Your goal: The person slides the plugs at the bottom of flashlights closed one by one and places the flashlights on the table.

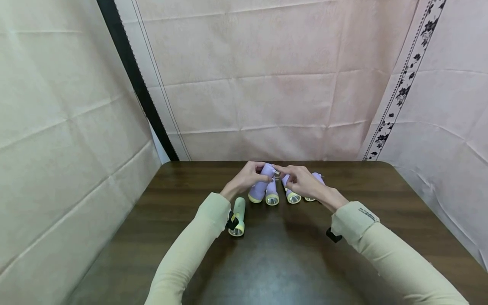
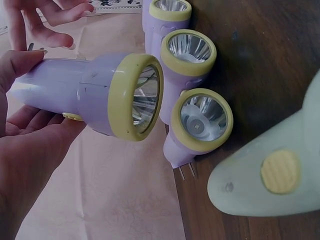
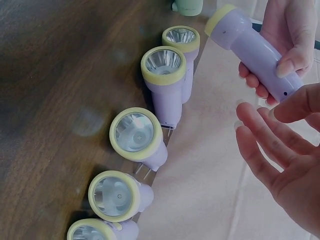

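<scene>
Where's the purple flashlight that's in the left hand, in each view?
Head: the held flashlight is just right of and below center.
Left wrist: the held flashlight is left of center, aimed right.
Right wrist: the held flashlight is at upper right, slanting down rightward.
Shared landmark: the green flashlight, cut off by the picture edge in both wrist views.

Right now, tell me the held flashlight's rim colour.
The rim is yellow, clearest in the left wrist view.

I log a brown wood-grain table [image 1: 282, 267] on my feed. Five purple torches [image 3: 136, 134] lie in a row near its far edge, lenses facing the person; a green torch [image 1: 239, 207] lies apart, left.
</scene>
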A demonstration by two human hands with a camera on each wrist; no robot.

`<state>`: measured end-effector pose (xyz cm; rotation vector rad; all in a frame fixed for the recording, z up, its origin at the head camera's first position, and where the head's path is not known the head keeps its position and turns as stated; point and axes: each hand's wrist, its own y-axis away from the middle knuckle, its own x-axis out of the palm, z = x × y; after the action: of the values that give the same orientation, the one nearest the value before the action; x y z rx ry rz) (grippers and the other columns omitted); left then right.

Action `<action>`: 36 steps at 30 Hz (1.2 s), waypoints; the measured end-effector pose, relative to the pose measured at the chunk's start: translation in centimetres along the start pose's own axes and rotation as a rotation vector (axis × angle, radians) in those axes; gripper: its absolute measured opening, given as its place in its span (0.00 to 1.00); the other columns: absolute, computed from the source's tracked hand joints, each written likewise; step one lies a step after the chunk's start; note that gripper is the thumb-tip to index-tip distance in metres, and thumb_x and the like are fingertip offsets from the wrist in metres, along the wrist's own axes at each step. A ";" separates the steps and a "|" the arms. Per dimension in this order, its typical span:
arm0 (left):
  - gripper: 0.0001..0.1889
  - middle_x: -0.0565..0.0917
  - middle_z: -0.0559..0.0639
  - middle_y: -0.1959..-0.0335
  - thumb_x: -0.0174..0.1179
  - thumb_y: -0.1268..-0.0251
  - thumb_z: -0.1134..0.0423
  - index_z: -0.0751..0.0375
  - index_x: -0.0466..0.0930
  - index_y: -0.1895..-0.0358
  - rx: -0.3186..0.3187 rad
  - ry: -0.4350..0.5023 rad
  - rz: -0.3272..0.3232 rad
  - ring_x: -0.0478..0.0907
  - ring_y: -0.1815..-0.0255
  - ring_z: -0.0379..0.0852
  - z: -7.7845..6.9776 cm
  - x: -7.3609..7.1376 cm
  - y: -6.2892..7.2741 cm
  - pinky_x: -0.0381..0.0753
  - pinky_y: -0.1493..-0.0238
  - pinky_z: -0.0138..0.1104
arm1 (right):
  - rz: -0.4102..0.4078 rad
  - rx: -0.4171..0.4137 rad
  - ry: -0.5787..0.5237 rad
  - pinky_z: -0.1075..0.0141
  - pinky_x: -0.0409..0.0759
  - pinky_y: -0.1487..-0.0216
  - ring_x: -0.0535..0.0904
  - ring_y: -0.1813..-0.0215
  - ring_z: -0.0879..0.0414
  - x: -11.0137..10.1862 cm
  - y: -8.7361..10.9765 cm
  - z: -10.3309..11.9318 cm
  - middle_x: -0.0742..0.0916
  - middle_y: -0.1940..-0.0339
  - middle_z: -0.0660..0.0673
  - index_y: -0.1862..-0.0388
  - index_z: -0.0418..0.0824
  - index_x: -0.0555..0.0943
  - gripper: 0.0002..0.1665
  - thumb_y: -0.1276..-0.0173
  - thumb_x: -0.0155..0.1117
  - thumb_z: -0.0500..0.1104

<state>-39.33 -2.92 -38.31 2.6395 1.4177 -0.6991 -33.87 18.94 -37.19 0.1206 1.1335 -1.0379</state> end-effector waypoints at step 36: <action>0.33 0.81 0.59 0.55 0.76 0.55 0.55 0.63 0.71 0.46 -0.358 -0.715 -0.200 0.81 0.56 0.56 -3.0 2.2 2.5 0.80 0.59 0.42 | 0.080 0.101 0.080 0.69 0.74 0.70 0.78 0.70 0.59 0.1 0.3 0.7 0.86 0.55 0.37 0.29 0.38 0.66 0.39 0.43 0.54 0.28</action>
<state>-35.19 -1.79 -36.91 1.7278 1.4042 -1.1293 -33.12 18.65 -37.06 0.2876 1.1390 -1.0262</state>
